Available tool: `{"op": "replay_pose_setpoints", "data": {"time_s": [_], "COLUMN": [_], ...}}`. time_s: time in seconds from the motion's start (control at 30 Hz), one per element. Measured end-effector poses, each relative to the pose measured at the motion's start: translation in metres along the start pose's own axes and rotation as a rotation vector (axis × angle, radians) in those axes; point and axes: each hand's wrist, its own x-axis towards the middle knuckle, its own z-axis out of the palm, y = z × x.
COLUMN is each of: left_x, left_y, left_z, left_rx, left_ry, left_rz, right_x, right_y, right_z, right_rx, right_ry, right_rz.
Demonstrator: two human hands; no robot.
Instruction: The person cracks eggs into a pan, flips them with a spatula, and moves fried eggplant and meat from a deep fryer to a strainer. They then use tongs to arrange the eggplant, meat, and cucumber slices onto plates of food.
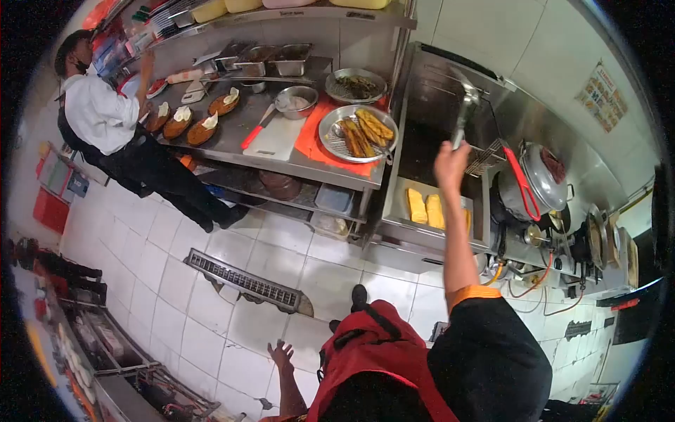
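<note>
My right hand (451, 166) is closed around the handle of metal tongs (467, 102) and reaches out over the deep fryer (425, 144). Several pale yellow pieces, plantain-like (416, 206), lie on the fryer's front ledge, under and beside my forearm. A perforated metal pan (330, 138) of browned, plantain-like slices (357, 137) stands on an orange cloth (313, 141) left of the fryer. My left hand (281, 355) hangs low over the floor with its fingers spread, holding nothing. Part of the tongs' far end is blurred.
A co-worker (105, 116) stands at the counter's left end near several topped brown food portions (178, 122). A red-handled fryer basket (486, 158) and a lidded pot (538, 179) are on the right. A floor drain grate (242, 280) crosses the tiles.
</note>
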Motion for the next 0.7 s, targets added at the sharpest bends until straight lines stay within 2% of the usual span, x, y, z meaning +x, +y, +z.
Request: {"op": "replay_pose_setpoints", "data": {"time_s": [0.07, 0.13, 0.17, 0.23, 0.3, 0.33, 0.43, 0.47, 0.5, 0.53, 0.57, 0.6, 0.63, 0.67, 0.7], "left_x": [0.009, 0.036, 0.050, 0.046, 0.042, 0.044, 0.070, 0.083, 0.092, 0.096, 0.088, 0.087, 0.083, 0.082, 0.083], "left_y": [0.009, 0.005, 0.003, 0.009, 0.023, 0.025, 0.015, 0.009, 0.005, -0.004, -0.005, -0.003, 0.004, 0.010, 0.015], "left_z": [0.020, 0.027, 0.030, 0.053, 0.067, 0.070, 0.065, 0.058, 0.050, 0.051, 0.053, 0.063, 0.076, 0.079, 0.084], "left_rx": [0.016, -0.002, -0.035, 0.013, 0.120, 0.138, 0.164, 0.093, 0.020, 0.055, 0.090, 0.173, 0.258, 0.245, 0.234], "left_ry": [-0.079, -0.152, -0.210, -0.235, -0.149, -0.154, -0.181, -0.240, -0.293, -0.306, -0.306, -0.223, -0.148, -0.191, -0.240], "left_rz": [0.016, 0.003, 0.003, 0.083, -0.076, -0.080, -0.194, -0.259, -0.321, -0.270, -0.217, -0.214, -0.215, -0.189, -0.165], "right_x": [0.048, 0.098, 0.095, 0.090, 0.093, 0.095, 0.098, 0.096, 0.101, 0.100, 0.100, 0.097, 0.096, 0.091, 0.095], "right_y": [0.043, 0.100, 0.095, 0.073, 0.075, 0.063, 0.043, 0.029, 0.062, 0.057, 0.061, 0.060, 0.068, 0.058, 0.087], "right_z": [0.009, 0.020, 0.013, 0.007, 0.001, -0.010, -0.035, -0.042, -0.033, -0.026, -0.034, -0.029, -0.025, -0.027, -0.021], "right_rx": [-0.055, 0.102, 0.430, 0.512, 0.766, 0.802, 0.819, 0.760, 0.666, 0.583, 0.630, 0.567, 0.588, 0.606, 0.510], "right_ry": [0.030, -0.179, -0.227, -0.144, -0.143, -0.143, -0.106, -0.087, -0.051, 0.080, -0.128, -0.083, -0.092, -0.114, -0.087], "right_rz": [0.006, 0.283, 0.355, 0.434, 0.520, 0.553, 0.535, 0.587, 0.544, 0.540, 0.530, 0.606, 0.596, 0.571, 0.531]}}
